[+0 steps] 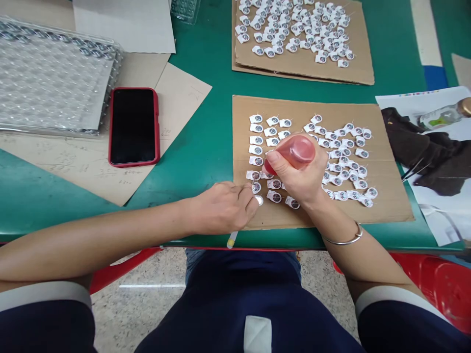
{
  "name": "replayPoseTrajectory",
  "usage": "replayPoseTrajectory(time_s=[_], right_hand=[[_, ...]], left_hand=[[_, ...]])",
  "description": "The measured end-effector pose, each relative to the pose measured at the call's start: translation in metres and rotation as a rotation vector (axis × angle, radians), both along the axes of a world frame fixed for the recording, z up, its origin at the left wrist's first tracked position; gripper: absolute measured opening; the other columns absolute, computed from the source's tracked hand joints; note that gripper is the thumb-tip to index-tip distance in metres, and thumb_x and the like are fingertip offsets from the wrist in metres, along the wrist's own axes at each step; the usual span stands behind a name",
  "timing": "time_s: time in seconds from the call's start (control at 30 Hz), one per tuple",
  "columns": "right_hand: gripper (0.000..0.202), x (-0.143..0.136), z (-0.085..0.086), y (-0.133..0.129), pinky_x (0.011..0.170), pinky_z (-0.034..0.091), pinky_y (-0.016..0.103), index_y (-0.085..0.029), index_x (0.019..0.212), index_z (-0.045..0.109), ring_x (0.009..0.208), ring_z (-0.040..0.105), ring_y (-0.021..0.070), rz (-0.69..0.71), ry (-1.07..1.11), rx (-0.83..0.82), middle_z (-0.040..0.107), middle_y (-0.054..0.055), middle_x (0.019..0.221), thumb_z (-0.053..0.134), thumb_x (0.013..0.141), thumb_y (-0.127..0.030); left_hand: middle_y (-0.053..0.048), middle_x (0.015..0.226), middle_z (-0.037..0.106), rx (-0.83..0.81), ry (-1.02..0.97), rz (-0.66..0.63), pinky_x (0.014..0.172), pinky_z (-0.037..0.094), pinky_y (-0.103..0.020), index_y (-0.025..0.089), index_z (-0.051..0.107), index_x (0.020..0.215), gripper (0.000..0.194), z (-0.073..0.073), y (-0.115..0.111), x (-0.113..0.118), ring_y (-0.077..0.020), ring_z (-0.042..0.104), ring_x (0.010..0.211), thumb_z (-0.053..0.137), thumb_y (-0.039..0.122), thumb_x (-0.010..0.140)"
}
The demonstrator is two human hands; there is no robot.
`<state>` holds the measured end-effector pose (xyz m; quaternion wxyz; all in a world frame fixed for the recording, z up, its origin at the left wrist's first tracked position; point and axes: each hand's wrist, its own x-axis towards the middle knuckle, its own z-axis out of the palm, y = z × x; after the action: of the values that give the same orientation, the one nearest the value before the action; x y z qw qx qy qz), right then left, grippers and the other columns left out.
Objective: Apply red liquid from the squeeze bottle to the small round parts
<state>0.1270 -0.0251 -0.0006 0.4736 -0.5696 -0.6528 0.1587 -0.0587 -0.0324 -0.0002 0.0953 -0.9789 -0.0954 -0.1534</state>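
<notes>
My right hand (307,174) is wrapped round a reddish, translucent squeeze bottle (300,150), tilted with its lower end toward the left columns of small parts. My left hand (230,208) is closed at the lower left edge of a cardboard sheet (390,196). From under it sticks a thin white stick with a yellow end (231,240); its fingertips are beside the small parts. Rows of small white tabs with round dark-printed faces (256,118) lie on the cardboard, neat at the left and more crowded at the right. The bottle's tip is hard to make out.
Behind lies another cardboard sheet (250,61) with many similar parts. A red-cased phone (134,126) and clear plastic trays (51,78) rest on brown paper at the left. At the right are dark cloth (445,166), tweezers (415,169) and a small bottle (443,116).
</notes>
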Motion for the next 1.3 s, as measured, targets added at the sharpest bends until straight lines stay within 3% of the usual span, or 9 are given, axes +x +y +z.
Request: replayPoseTrajectory(time_s=[0.23,0.43,0.6,0.8,1.1,1.3], right_hand=[[0.026,0.002,-0.004,-0.001,0.061,0.049,0.035,-0.02,0.074,0.054,0.066,0.057,0.0146,0.003,0.014,-0.013,0.056,0.001,0.069,0.065,0.068,-0.043],[0.027,0.006,0.004,-0.004,0.064,0.052,0.037,-0.022,0.079,0.053,0.08,0.062,0.0187,-0.002,0.097,-0.003,0.056,0.003,0.075,0.051,0.077,-0.049],[0.024,0.008,0.009,-0.004,0.06,0.052,0.037,-0.023,0.079,0.053,0.07,0.062,0.0171,-0.003,0.214,0.002,0.056,0.002,0.072,0.052,0.077,-0.047],[0.03,0.005,0.002,-0.003,0.065,0.052,0.04,-0.022,0.076,0.055,0.075,0.061,0.0192,-0.033,0.074,-0.052,0.056,0.001,0.066,0.06,0.07,-0.051],[0.03,0.004,-0.003,0.0,0.063,0.049,0.038,-0.02,0.072,0.055,0.063,0.057,0.0153,-0.062,0.042,-0.096,0.057,0.001,0.066,0.065,0.066,-0.048],[0.032,0.005,-0.007,0.001,0.067,0.05,0.04,-0.02,0.074,0.055,0.073,0.06,0.0184,-0.033,0.029,-0.064,0.057,0.002,0.069,0.062,0.067,-0.051]], left_hand=[[-0.007,0.071,0.064,-0.004,0.002,0.003,0.053,0.044,-0.025,0.013,0.054,0.076,0.02,0.0,0.001,0.0,-0.0147,0.058,0.062,0.036,0.004,0.08],[-0.007,0.071,0.064,-0.039,-0.001,-0.006,0.055,0.044,-0.025,0.013,0.054,0.075,0.018,-0.001,0.001,-0.001,-0.0144,0.058,0.063,0.038,0.006,0.08],[-0.008,0.071,0.063,-0.092,0.017,-0.013,0.053,0.044,-0.026,0.012,0.054,0.075,0.019,-0.001,0.003,-0.002,-0.0151,0.057,0.06,0.037,0.009,0.08],[-0.003,0.068,0.059,-0.241,0.02,0.063,0.05,0.041,-0.024,0.014,0.05,0.072,0.015,0.001,0.008,-0.005,-0.0115,0.052,0.051,0.037,0.009,0.077],[-0.002,0.066,0.059,-0.209,-0.01,0.07,0.049,0.04,-0.024,0.015,0.049,0.07,0.013,0.0,0.008,-0.006,-0.0127,0.053,0.05,0.039,0.01,0.077],[-0.003,0.067,0.059,-0.22,0.009,0.061,0.048,0.04,-0.024,0.015,0.048,0.071,0.014,0.002,0.009,-0.005,-0.0131,0.054,0.05,0.037,0.011,0.078]])
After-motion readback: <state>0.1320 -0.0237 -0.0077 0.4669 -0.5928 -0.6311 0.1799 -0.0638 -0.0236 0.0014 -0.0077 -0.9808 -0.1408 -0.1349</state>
